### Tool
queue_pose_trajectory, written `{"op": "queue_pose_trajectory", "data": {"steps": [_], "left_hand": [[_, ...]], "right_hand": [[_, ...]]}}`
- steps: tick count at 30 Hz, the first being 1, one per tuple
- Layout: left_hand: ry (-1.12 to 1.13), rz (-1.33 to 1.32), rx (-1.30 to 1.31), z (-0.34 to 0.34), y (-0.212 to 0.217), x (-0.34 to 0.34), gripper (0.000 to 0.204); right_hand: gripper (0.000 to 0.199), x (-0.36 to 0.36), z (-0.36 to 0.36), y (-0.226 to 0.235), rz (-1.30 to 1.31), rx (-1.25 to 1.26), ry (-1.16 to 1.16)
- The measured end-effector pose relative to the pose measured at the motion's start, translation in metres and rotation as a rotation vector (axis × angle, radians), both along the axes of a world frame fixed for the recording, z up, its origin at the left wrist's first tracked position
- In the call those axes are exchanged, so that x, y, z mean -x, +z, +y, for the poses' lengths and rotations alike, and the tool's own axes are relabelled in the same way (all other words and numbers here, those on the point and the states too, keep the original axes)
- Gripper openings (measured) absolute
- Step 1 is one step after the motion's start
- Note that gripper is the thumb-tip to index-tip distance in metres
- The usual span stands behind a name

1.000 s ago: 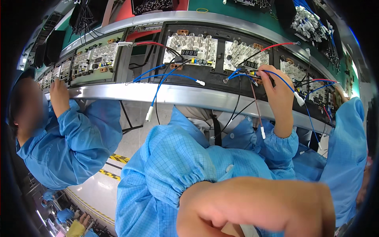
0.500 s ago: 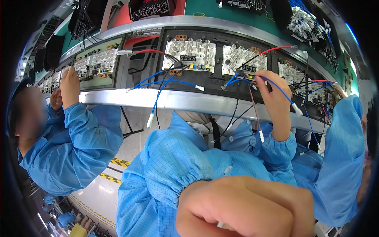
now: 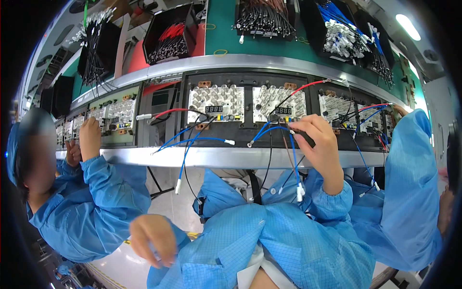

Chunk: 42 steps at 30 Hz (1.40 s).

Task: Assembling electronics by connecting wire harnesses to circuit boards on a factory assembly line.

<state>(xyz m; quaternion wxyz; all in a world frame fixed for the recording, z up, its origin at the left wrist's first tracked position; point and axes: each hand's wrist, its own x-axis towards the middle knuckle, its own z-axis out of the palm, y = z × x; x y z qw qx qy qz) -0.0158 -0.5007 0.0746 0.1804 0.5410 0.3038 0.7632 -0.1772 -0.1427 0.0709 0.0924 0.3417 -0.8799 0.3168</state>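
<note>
Blue-sleeved right hand (image 3: pixel 317 139) reaches up to a circuit board (image 3: pixel 279 103) set in the black tray at the back of the desk (image 3: pixel 226 156), its fingers (image 3: pixel 301 131) pinched together on a blue wire (image 3: pixel 272 131) at the board's lower edge. Left hand (image 3: pixel 151 238) hangs low, away from the desk, fingers loosely curled and holding nothing. A co-worker's hand (image 3: pixel 90 137) touches a board farther left.

- There is one view only, from a camera on the person's head, so no second view shares the scene.
- It looks forward and down on the worktop (image 3: pixel 231 156), whose front edge bends across the middle.
- The right hand (image 3: pixel 317 139) at this edge is near; the wire bins (image 3: pixel 264 19) above the far edge are farther.
- Fisheye corners are black.
</note>
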Motion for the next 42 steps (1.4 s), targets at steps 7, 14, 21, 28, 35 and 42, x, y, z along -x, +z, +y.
{"op": "queue_pose_trajectory", "data": {"steps": [7, 14, 21, 28, 35, 42], "left_hand": [[1.891, -0.480, 0.670, -0.030, -0.043, 0.003, 0.013], [1.877, 0.159, 1.241, 0.000, -0.054, 0.076, 0.015], [1.825, -0.277, 1.228, -0.003, -0.060, 0.079, 0.021], [1.762, -0.209, 1.342, -0.003, -0.068, 0.078, 0.026], [1.739, -0.136, 1.271, -0.005, -0.067, 0.078, 0.027], [1.702, -0.059, 1.337, -0.006, -0.060, 0.078, 0.028]], "right_hand": [[0.021, -0.014, 0.012, 0.008, 0.200, 0.289, 0.044], [0.016, -0.018, 0.013, 0.028, 0.360, 0.249, 0.138], [0.009, -0.019, 0.003, 0.044, 0.442, 0.144, 0.124], [0.010, -0.012, -0.003, 0.064, 0.507, 0.058, 0.098], [0.012, -0.005, -0.011, 0.110, 0.647, 0.022, 0.191], [0.025, -0.002, -0.052, 0.172, 0.700, -0.186, 0.386]]}}
